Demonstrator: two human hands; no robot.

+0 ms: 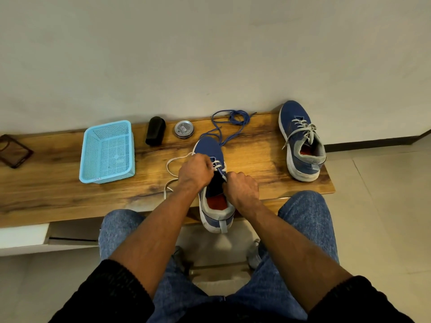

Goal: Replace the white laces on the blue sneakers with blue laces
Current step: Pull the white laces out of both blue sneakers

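A blue sneaker (210, 148) lies on the wooden bench (256, 159) in front of me, toe pointing away, heel over the near edge. My left hand (194, 171) pinches its white lace (173, 160) at the lower eyelets; the loose lace trails off to the left. My right hand (242, 188) is closed at the shoe's right side near the tongue, gripping the upper. A second blue sneaker (300, 141), still laced in white, stands at the bench's right end. Blue laces (233, 123) lie tangled behind the near shoe.
A light blue plastic basket (108, 151) sits on the bench to the left. Behind it stand a black shoe brush (155, 130) and a round polish tin (184, 128). A dark object (14, 150) lies at the far left. My knees are under the bench edge.
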